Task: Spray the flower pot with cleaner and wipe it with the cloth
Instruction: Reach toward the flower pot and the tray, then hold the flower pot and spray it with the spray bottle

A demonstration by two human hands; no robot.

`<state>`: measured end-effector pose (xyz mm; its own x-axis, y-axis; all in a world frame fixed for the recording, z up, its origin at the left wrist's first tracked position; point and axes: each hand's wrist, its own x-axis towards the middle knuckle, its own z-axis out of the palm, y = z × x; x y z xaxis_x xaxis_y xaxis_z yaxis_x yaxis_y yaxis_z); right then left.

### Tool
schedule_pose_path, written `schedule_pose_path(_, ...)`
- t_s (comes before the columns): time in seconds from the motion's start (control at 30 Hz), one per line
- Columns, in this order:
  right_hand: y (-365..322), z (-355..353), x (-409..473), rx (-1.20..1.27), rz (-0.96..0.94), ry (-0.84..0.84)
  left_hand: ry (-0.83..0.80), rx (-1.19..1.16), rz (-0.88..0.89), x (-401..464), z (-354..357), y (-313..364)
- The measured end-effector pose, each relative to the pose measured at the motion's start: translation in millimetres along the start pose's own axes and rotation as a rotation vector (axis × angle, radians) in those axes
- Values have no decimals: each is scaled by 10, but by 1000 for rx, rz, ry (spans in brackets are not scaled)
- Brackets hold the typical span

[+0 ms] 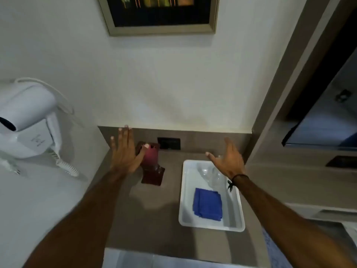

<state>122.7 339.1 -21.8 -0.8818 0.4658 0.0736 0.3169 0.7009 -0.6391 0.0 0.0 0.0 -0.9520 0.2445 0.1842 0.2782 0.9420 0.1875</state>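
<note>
A dark red flower pot [151, 165] with a square base stands at the back left of the brown counter [146, 213]. My left hand [125, 151] hovers flat and open just left of it, thumb over its rim. A white tray [234, 213] lies to the right. In it are a folded blue cloth [208, 204] at the front and a clear plastic bottle [209, 174] at the back, lying down and partly hidden. My right hand [229, 161] is open above the tray's far end, holding nothing.
A white hair dryer [25, 120] with a coiled cord hangs on the left wall. A dark socket plate [169, 143] sits in the backsplash behind the pot. A framed picture [160, 14] hangs above. Shelving and a cabinet edge [274, 113] close off the right.
</note>
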Motion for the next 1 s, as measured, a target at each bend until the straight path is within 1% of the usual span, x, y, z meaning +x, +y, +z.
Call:
schedule_pose_path(0.07,140,132,-70,201,193,-68,-94,-15,-76,-77,134,61)
schedule_pose_path(0.1,203,213,-123,283,260,-84,-127,-30,-116,-129,225,73)
schedule_pose_path(0.2,277,422,-164,438,370,-88,-172,-95,-166,-284,459,97)
schedule_pose_path(0.3,261,559,-97,536,405,-69,-189,-136,-212,-339,578,84)
schedule_pose_path(0.43,251,679,-4,572,423,-57,-158,-156,-224,-380,653,92)
schedule_pose_path(0.57,203,728,121,660,439,-54,-150,-216,-259,-394,658,123)
schedule_pose_path(0.63,127,738,171,625,437,-88,-148,-249,-274,-389,665,139)
schedule_pose_path(0.8,-226,927,146,603,299,-304,-133,-322,-309,-339,677,129)
schedule_pose_path(0.9,-489,1163,83,407,235,-413,-147,-315,-315,-326,689,99)
schedule_pose_path(1.0,-685,1322,52,279,220,-422,-161,-309,-325,-319,692,108)
